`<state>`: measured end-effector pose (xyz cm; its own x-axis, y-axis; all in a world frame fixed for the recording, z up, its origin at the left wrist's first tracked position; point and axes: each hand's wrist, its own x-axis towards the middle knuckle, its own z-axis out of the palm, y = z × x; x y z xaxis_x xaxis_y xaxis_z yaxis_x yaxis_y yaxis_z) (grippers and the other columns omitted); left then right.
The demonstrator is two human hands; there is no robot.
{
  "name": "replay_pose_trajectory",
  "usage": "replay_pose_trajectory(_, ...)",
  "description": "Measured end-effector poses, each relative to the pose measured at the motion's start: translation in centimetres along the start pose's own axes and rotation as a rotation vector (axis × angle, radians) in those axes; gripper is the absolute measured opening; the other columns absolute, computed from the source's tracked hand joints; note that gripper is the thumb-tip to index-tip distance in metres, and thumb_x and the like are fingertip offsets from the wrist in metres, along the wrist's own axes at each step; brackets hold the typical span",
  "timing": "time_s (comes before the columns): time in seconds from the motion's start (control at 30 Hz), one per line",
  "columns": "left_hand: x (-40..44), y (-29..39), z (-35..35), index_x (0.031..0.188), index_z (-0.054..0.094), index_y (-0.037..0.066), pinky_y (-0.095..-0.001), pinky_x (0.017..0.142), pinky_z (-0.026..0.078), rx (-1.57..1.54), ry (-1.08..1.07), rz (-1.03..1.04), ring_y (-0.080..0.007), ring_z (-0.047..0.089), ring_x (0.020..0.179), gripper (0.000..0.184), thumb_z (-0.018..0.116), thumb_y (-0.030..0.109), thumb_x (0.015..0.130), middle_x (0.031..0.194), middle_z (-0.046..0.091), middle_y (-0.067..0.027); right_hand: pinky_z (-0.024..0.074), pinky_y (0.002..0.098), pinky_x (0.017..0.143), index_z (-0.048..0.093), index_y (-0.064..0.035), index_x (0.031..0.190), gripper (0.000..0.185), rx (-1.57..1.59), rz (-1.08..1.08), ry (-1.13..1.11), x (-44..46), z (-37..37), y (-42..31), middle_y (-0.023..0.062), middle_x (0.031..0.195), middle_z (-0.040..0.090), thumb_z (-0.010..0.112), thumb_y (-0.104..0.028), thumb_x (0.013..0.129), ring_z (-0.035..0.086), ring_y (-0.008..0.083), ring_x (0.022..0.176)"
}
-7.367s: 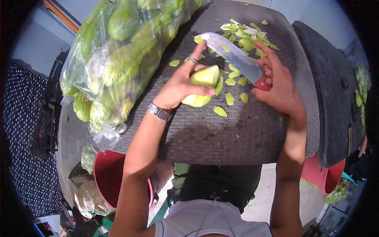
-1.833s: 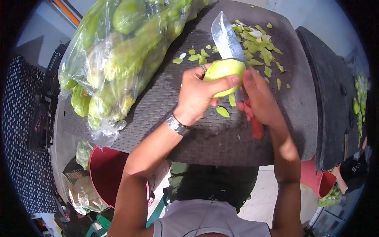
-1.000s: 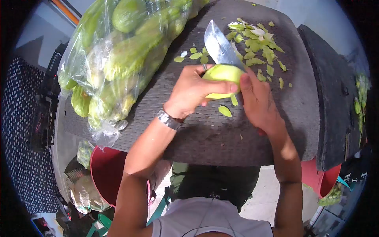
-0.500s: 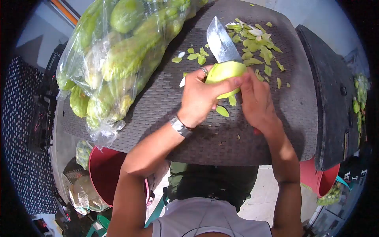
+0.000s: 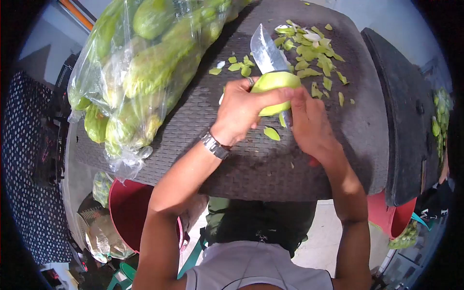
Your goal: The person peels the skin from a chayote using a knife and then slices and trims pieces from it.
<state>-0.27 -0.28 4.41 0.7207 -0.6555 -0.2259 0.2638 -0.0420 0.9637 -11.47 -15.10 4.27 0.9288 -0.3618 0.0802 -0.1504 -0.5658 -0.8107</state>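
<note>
A pale green chayote (image 5: pixel 274 86) is gripped in my left hand (image 5: pixel 238 107), its thumb lying across the near side. My right hand (image 5: pixel 311 116) is closed on a knife (image 5: pixel 267 50) with a wide, pointed metal blade. That blade passes behind the chayote, its tip pointing away from me, and a bit of red shows below my right hand. My right thumb touches the chayote's right side. A strip of peel (image 5: pixel 271 133) lies on the woven-textured tabletop (image 5: pixel 261 179) under my hands. My right fingers are mostly hidden.
A clear plastic bag (image 5: pixel 145 77) full of chayotes fills the table's left side. Peelings (image 5: pixel 314 53) are scattered at the far right. Below the edge stand a red bucket (image 5: pixel 128 217) at left and another red container (image 5: pixel 394 215) at right. A dark panel (image 5: pixel 403 121) borders the right.
Both hands, with the chayote and knife, have shifted slightly left. The chayote is tilted a little differently, and more blade shows below it by my right hand.
</note>
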Motion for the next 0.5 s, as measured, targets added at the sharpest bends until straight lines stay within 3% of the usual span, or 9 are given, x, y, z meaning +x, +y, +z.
replay_pose_trajectory(0.13,-0.6,-2.1,3.0,0.104,0.077,-0.002,-0.0194,0.041,0.037,-0.135,0.201,0.246,-0.0028,0.054,0.049,0.043,0.09,0.032,0.082,0.079,0.074,-0.0016,0.0474,0.0597,0.073,0.058,0.0022,0.11,0.053,-0.01,0.005,-0.024,0.0,-0.1,-0.3,0.034,0.082,0.065,0.035,-0.045,0.113,0.064,0.0581,0.086)
replay_pose_trajectory(0.2,-0.5,-2.0,3.1,0.104,0.077,-0.003,-0.0197,0.042,0.039,-0.161,0.188,0.268,-0.0028,0.055,0.051,0.043,0.089,0.033,0.083,0.08,0.074,-0.002,0.0479,0.0603,0.073,0.058,0.0021,0.11,0.053,-0.028,-0.003,0.007,0.2,-0.1,0.1,0.0339,0.082,0.065,0.035,-0.046,0.113,0.064,0.0584,0.087)
replay_pose_trajectory(0.27,-0.2,-0.7,1.9,0.104,0.077,-0.004,-0.0199,0.046,0.042,-0.084,0.079,0.126,-0.003,0.058,0.055,0.043,0.089,0.032,0.084,0.082,0.075,-0.0024,0.0481,0.0604,0.074,0.058,0.002,0.111,0.053,-0.021,0.025,0.0,0.1,-0.1,-0.2,0.0337,0.082,0.066,0.035,-0.046,0.113,0.064,0.0584,0.087)
replay_pose_trajectory(0.3,0.4,-0.2,0.8,0.101,0.074,0.0,-0.021,0.037,0.032,-0.02,0.008,0.025,-0.0029,0.047,0.044,0.037,0.085,0.032,0.088,0.072,0.066,0.0006,0.0483,0.0604,0.074,0.058,0.0019,0.111,0.053,-0.02,0.04,0.001,0.1,-0.2,-0.3,0.0336,0.082,0.066,0.035,-0.046,0.113,0.064,0.0584,0.087)
replay_pose_trajectory(0.4,-0.2,-1.4,2.4,0.1,0.074,0.0,-0.0206,0.037,0.033,-0.076,0.189,0.159,-0.0032,0.048,0.044,0.036,0.085,0.032,0.089,0.072,0.066,0.0005,0.0485,0.0599,0.073,0.057,0.0021,0.112,0.054,-0.019,0.002,-0.015,0.2,0.0,-0.2,0.0335,0.082,0.066,0.034,-0.046,0.113,0.064,0.0579,0.086)
replay_pose_trajectory(0.5,-0.2,-2.0,2.2,0.107,0.076,-0.004,-0.0204,0.043,0.041,-0.134,0.141,0.216,-0.0021,0.055,0.052,0.04,0.087,0.03,0.088,0.081,0.073,-0.002,0.0493,0.0573,0.07,0.057,0.0016,0.113,0.053,-0.01,0.005,-0.019,0.1,-0.1,-0.4,0.0317,0.079,0.065,0.037,-0.047,0.113,0.066,0.0551,0.08)
